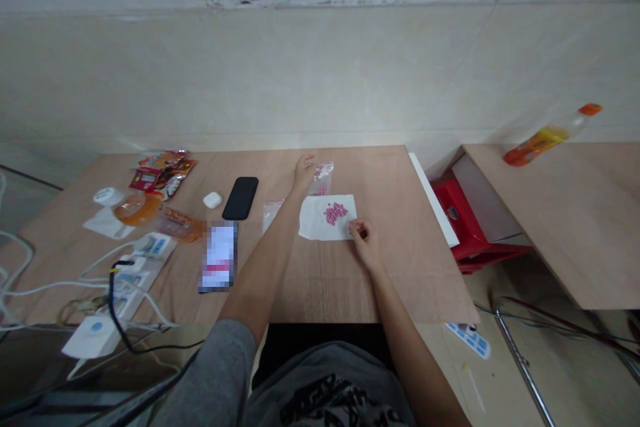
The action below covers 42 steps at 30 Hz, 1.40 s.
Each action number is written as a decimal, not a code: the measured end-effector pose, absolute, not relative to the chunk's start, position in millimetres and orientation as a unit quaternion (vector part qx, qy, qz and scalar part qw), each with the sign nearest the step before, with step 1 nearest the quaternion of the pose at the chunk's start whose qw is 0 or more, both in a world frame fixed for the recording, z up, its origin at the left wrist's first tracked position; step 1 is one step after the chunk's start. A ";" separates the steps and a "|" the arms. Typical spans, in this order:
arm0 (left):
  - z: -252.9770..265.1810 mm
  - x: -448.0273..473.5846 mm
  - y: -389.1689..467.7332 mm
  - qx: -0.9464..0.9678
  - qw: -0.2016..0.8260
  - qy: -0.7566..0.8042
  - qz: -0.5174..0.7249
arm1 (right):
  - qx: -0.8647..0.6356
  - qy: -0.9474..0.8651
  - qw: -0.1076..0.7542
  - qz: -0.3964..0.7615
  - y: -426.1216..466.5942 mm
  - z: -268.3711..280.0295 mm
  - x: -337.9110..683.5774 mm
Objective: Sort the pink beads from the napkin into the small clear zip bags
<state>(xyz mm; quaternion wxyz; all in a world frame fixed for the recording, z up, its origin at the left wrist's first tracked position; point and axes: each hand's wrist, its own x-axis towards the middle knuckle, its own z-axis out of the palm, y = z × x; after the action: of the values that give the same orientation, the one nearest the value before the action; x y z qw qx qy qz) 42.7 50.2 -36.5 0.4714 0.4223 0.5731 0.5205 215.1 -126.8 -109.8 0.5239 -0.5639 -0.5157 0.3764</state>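
Pink beads (335, 213) lie loosely grouped on white paper (311, 227), with a clear bag (323, 178) just beyond. Our right hand (367, 244) curls its fingers narrowly at the paper's right edge; we cannot tell what they hold. Our left hand (303, 172) bends beside the bag, its grip unclear. Light, slow touches and level paper should stop our beads rolling off.

We are holding our right hand (369, 245) at the near right corner of the paper (311, 221), and beads (334, 215) are lying on it, left of those fingers. Just right of our left hand's (303, 172) fingers, a bag (325, 177) is lying behind the paper. Leftward from them, a phone (241, 198), a case (213, 200) and wrappers (163, 175) are lying. Far right of our fingers, a bottle (543, 142) is sitting on another table (575, 213).
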 end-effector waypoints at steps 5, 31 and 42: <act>-49.0 43.2 65.2 0.429 0.459 0.601 0.494 | -0.577 -0.511 0.520 0.368 -126.1 -106.5 214.6; -75.5 -19.1 -101.1 0.430 0.041 0.868 0.245 | -0.571 -0.508 0.526 0.373 -126.1 -113.0 216.1; -75.5 -19.4 -83.3 0.425 0.024 0.879 0.212 | -0.568 -0.511 0.524 0.377 -126.0 -113.2 216.5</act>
<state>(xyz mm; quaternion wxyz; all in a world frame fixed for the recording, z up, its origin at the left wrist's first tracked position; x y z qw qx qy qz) -19.4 -83.3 -75.5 0.0243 0.4254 0.8794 0.2122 216.5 -126.0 -113.2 0.5237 -0.5683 -0.5107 0.3768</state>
